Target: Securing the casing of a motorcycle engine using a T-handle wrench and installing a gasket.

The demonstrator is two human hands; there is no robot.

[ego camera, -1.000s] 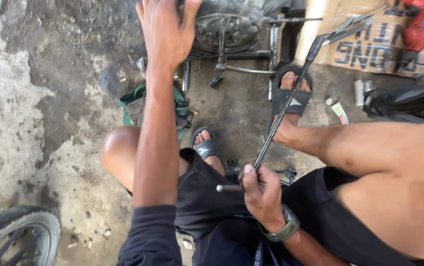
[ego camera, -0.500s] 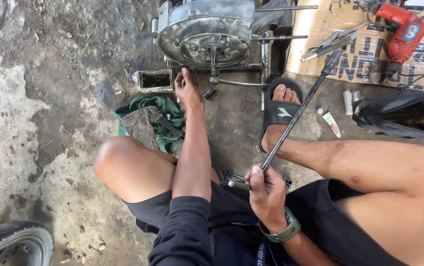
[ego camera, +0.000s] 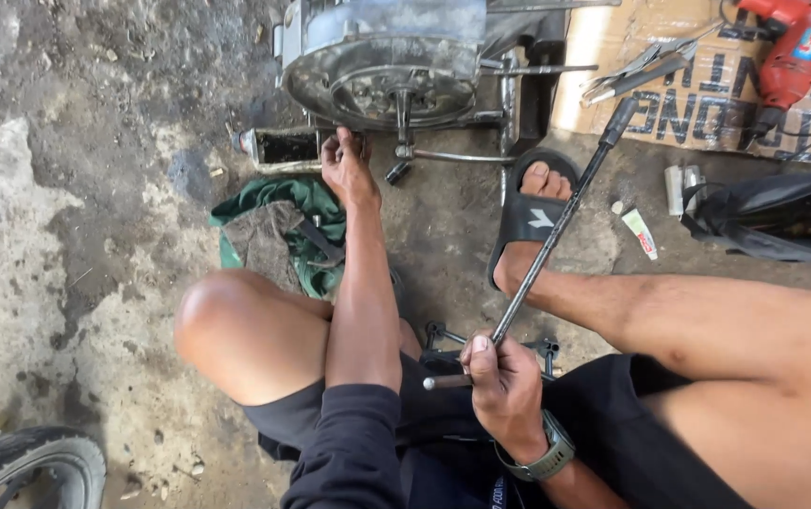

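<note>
Our right hand (ego camera: 504, 391) is clenched on the T-handle wrench (ego camera: 556, 231), centre frame, not yet applied; our left hand (ego camera: 347, 170) touches the engine casing (ego camera: 382, 57) upper centre, grip unclear.

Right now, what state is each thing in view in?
Left hand: reaching forward, fingers at the engine's lower edge.
Right hand: shut on the T-wrench.
T-wrench: held tilted, socket end up and free.
Engine: on the ground, round cover facing up.
Green rag: crumpled on the ground.
Red drill: lying on the cardboard.
Pliers: lying on the cardboard.
Black bag: open.
Tube: lying flat.
</note>
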